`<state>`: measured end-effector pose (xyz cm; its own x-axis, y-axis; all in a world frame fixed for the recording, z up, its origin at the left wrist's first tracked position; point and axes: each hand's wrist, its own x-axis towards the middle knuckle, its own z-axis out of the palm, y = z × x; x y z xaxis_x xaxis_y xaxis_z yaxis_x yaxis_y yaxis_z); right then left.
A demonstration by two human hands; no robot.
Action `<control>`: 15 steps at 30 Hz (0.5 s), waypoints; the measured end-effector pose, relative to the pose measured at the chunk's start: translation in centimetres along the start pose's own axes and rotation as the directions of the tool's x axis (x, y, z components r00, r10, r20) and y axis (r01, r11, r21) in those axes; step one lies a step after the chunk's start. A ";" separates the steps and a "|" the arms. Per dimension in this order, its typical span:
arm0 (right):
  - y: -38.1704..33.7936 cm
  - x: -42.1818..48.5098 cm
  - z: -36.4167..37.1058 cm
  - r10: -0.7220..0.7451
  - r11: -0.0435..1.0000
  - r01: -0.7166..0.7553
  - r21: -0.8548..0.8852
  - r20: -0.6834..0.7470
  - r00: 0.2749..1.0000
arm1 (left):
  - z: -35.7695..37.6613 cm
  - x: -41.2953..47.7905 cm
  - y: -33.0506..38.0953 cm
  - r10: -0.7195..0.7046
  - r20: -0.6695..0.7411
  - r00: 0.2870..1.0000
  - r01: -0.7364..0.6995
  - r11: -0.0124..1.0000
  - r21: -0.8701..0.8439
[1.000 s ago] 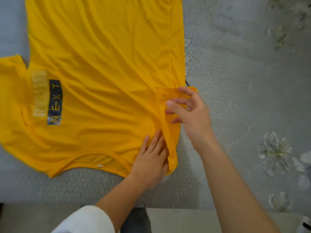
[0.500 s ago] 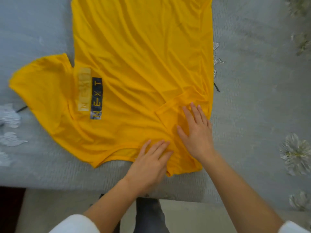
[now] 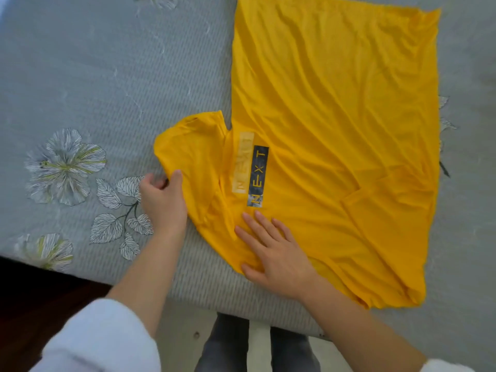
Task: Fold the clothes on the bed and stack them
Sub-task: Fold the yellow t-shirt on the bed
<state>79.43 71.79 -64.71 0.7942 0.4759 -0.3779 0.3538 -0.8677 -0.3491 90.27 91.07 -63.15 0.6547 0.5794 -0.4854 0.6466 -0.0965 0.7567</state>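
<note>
On the grey flowered bed (image 3: 107, 76), a yellow T-shirt (image 3: 335, 130) lies spread flat near the front edge, where the left hand (image 3: 163, 202) pinches the rim of its outstretched sleeve (image 3: 193, 151) with curled fingers (image 3: 177, 176) while the right hand (image 3: 276, 253) presses flat, fingers straight, below the printed chest.

T-shirt (image 3: 335, 103): far edge partly cut off by frame top
left hand (image 3: 163, 202): fingertips hidden under sleeve (image 3: 188, 146)

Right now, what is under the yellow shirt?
The grey flowered bedspread shows on both sides of the yellow shirt, so the shirt lies on that. Anything else beneath it is covered.
</note>
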 end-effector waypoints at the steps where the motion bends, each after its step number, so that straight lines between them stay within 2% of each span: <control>1: 0.1 0.2 -0.2 -0.014 1.000 0.014 -0.007 0.030 0.999 | 0.4 0.9 0.5 -0.045 0.026 0.999 0.047 0.997 -0.056; 3: 0.4 0.3 -0.8 -0.073 0.996 0.077 -0.035 0.098 0.993 | 0.9 2.2 1.5 -0.172 0.132 0.976 0.193 0.966 -0.174; 5: 0.7 0.5 -1.7 -0.137 0.988 0.144 -0.059 0.106 0.985 | 0.6 3.1 2.2 -0.249 0.265 0.931 0.322 0.904 -0.282; 7: 1.1 1.1 -2.8 -0.121 0.992 0.122 -0.021 0.039 0.992 | -0.6 3.3 2.2 -0.263 0.296 0.918 0.368 0.842 -0.394; 10: 1.9 3.0 -3.9 -0.001 1.000 0.000 -0.019 -0.093 0.996 | -3.1 3.1 0.8 -0.237 0.282 0.930 0.355 0.782 -0.512; 13: 2.4 4.8 -3.7 0.046 0.996 -0.047 -0.079 -0.017 0.999 | -4.7 2.7 -0.4 -0.226 0.389 0.893 0.434 0.660 -0.613; 15: 2.5 5.5 -3.1 0.057 0.995 -0.054 -0.081 0.037 0.998 | -4.6 2.9 -0.3 -0.184 0.439 0.879 0.449 0.628 -0.635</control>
<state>86.19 71.81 -64.98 0.7945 0.4306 -0.4282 0.3495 -0.9009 -0.2573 90.19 96.49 -62.76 0.6287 0.1717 -0.7584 0.4514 0.7136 0.5357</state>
